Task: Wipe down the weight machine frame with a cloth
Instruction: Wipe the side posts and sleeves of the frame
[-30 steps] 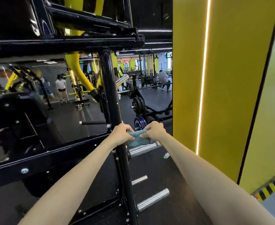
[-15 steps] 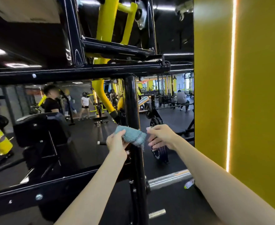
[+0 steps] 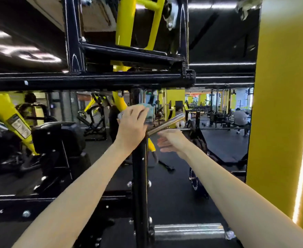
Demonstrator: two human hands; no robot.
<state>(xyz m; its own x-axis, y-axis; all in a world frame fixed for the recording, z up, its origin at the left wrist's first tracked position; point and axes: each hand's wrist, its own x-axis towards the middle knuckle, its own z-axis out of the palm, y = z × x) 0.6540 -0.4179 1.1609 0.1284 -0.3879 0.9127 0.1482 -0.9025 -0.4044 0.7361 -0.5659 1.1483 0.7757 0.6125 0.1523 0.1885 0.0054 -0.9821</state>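
Left hand (image 3: 131, 126) holds cloth (image 3: 149, 111) on upright (image 3: 140, 176), chrome peg (image 3: 168, 122) above right hand (image 3: 172, 142).

My left forearm (image 3: 86, 185) and right forearm (image 3: 227, 190): both bare (wrists included). Left hand (image 3: 131, 126) and right hand (image 3: 172, 142): bare likewise.

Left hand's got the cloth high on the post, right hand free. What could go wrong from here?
1. The chrome peg juts out right beside the left hand and above the open right hand; either could knock it while wiping.
2. Only the left hand holds the cloth on the black post; it may slip and drop.
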